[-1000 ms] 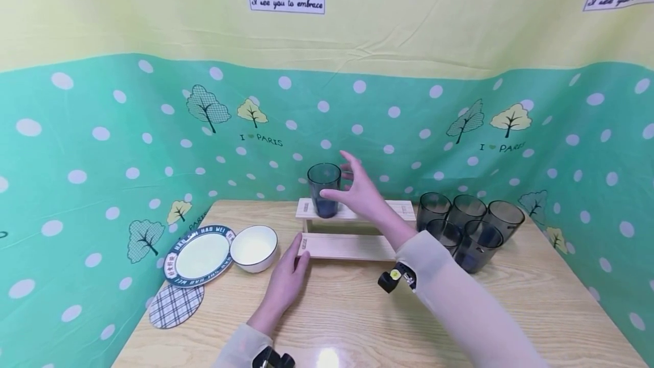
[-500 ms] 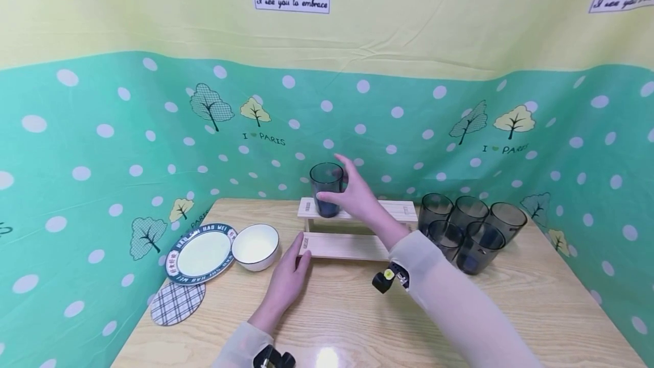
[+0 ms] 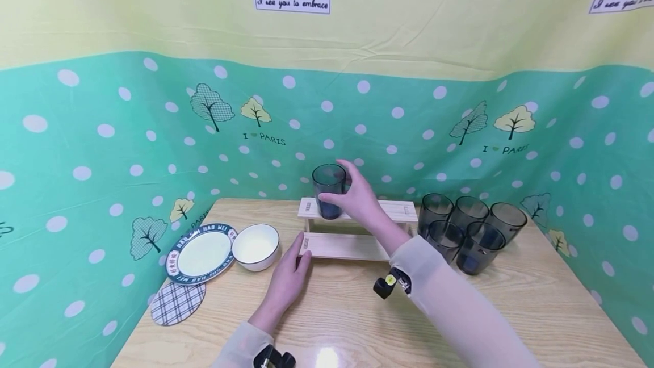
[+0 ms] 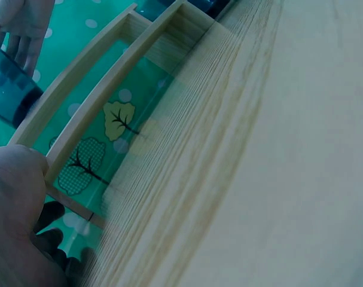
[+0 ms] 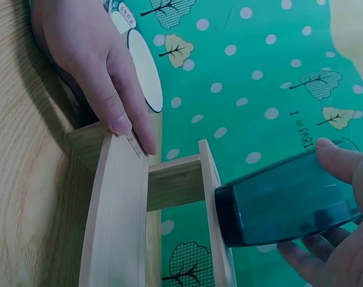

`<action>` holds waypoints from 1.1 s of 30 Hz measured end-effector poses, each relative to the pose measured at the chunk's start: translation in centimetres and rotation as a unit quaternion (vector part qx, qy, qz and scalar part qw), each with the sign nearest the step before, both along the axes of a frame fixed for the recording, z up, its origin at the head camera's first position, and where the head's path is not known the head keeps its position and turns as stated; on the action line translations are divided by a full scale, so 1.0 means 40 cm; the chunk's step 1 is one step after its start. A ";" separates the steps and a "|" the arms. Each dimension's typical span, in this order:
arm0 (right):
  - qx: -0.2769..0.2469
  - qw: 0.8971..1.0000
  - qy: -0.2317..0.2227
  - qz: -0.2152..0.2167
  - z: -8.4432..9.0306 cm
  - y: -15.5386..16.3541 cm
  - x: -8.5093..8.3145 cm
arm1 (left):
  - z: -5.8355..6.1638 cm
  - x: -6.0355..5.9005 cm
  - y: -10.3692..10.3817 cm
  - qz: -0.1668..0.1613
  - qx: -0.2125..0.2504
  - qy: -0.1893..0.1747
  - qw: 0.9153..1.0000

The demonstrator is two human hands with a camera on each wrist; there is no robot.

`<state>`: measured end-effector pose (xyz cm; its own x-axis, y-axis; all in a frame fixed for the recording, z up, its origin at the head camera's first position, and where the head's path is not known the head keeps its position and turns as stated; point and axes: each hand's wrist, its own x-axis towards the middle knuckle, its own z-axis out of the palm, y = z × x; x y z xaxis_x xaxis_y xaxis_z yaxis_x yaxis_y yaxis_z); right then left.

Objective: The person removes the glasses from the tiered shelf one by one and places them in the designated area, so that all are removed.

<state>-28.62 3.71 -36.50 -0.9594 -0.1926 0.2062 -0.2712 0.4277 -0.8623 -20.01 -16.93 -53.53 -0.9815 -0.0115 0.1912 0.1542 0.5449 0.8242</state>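
Note:
A dark blue-grey glass [image 3: 328, 189] stands upright on the left part of the top step of a small two-step wooden rack [image 3: 352, 246]. My right hand [image 3: 356, 196] grips the glass, thumb on its near side and fingers round the far side; the right wrist view shows the glass [image 5: 283, 203] between thumb and fingers [image 5: 301, 254]. My left hand [image 3: 288, 277] rests flat on the table, its straight fingers and thumb touching the left end of the lower step. The right wrist view shows the left hand [image 5: 91, 66] at that end of the rack [image 5: 115, 215].
Several more dark glasses [image 3: 467, 229] cluster right of the rack. A blue-rimmed plate [image 3: 200, 254], a white bowl [image 3: 255, 246] and a plaid coaster [image 3: 177, 302] lie at the left. A green spotted cloth backdrop [image 3: 102, 158] walls in the wooden table [image 3: 347, 322] behind and at both sides.
My right hand, spread beside the glass a second ago, has moved in and its thumb and fingers have closed round it. The left hand has stayed at the rack's end.

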 end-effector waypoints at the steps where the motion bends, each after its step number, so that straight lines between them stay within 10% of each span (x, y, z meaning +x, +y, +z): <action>1: 0.000 1.000 0.001 -0.001 0.001 0.002 0.004 | 0.000 0.000 0.001 0.000 0.000 0.000 1.000; 33: -0.031 0.999 -0.015 0.008 0.037 0.170 0.142 | -0.004 0.001 0.002 -0.001 0.010 0.001 1.000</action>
<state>-22.95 10.50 -35.02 -0.9623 -0.1955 0.1893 -0.2510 0.3692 -0.8948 -19.97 -16.85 -53.68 -0.9812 -0.0141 0.1925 0.1562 0.5278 0.8349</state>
